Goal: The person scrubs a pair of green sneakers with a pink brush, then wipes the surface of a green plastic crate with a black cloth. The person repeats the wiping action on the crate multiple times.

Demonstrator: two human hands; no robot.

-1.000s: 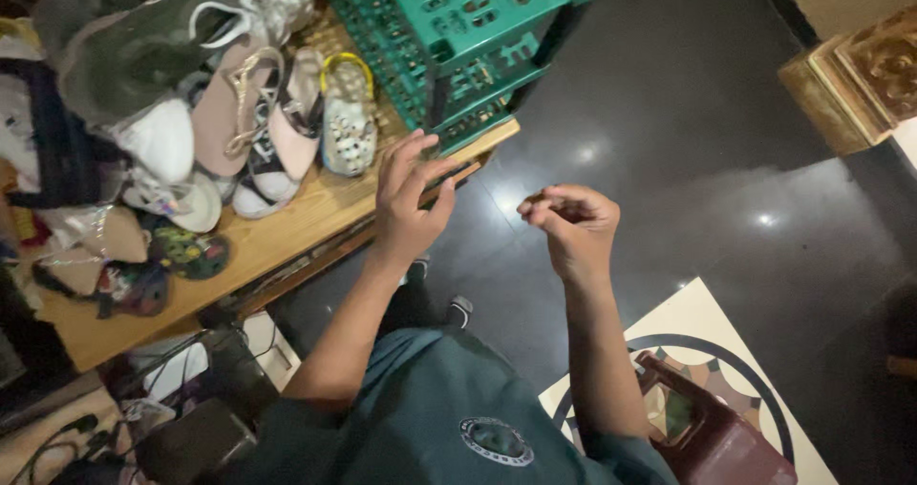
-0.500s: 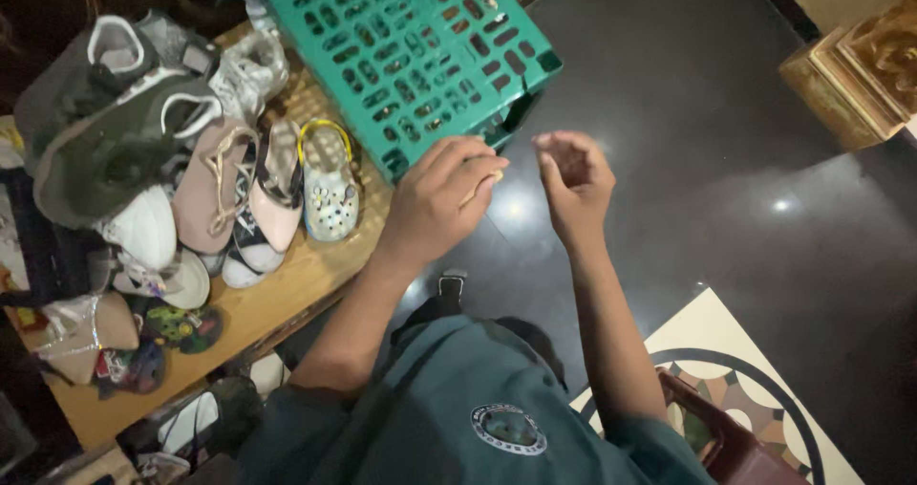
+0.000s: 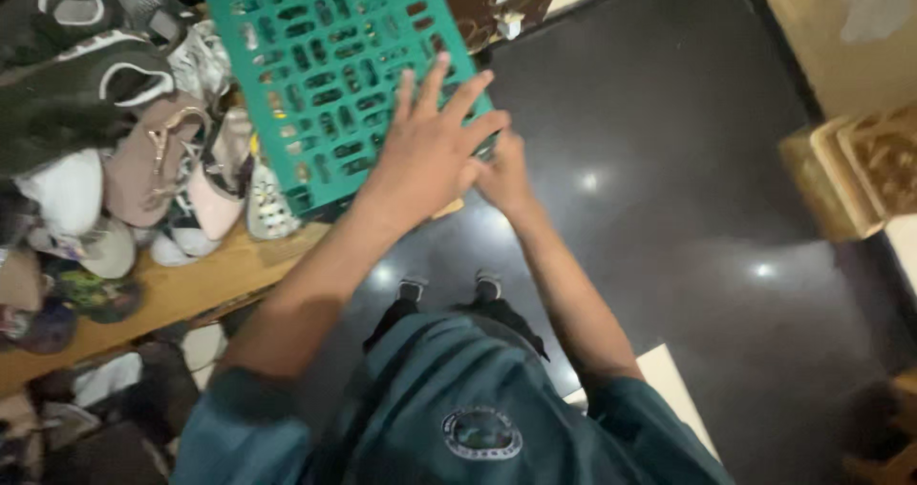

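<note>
Green perforated plastic crate (image 3: 325,74) sits tipped on the wooden shelf (image 3: 191,284), w/ piled shoes (image 3: 143,160) beside. Left hand (image 3: 430,150) flat on it, fingers spread; right hand (image 3: 504,174) at crate's edge, grip can't tell.

The right hand (image 3: 504,174) is mostly covered by the spread left hand (image 3: 430,155), so its fingers and whatever they grip cannot be made out. The green perforated plastic crate (image 3: 330,74) runs off the top edge, and its near right corner is hidden under both hands. The pile of mixed shoes (image 3: 124,150) on the wooden shelf (image 3: 205,280) is cut by the left edge and blurred, so single pairs are hard to separate.
</note>
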